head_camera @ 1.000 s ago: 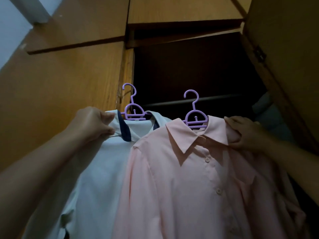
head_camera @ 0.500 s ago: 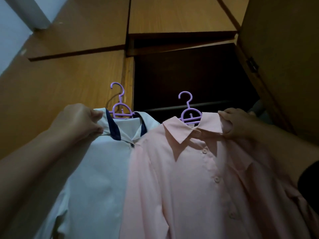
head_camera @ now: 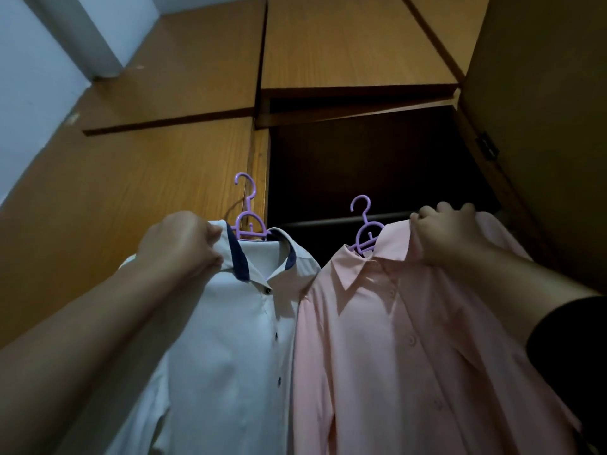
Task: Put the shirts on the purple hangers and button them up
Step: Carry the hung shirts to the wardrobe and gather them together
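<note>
Your left hand (head_camera: 179, 246) is fisted on the white shirt (head_camera: 230, 339) at its collar shoulder, your right hand (head_camera: 450, 234) clenched on the pink shirt (head_camera: 410, 339) likewise; each hangs buttoned on a purple hanger (head_camera: 248, 221), hooks free, likely so you can reach the wardrobe rail (head_camera: 328, 221); both arms stretch up and forward.

A home bedroom: wooden wardrobe (head_camera: 164, 178) (one door open), hanging rail (head_camera: 331, 221) inside, plain wall (head_camera: 29, 93).

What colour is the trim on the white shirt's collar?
Dark navy blue, edging the collar of the white shirt; the head view shows it clearly.
</note>
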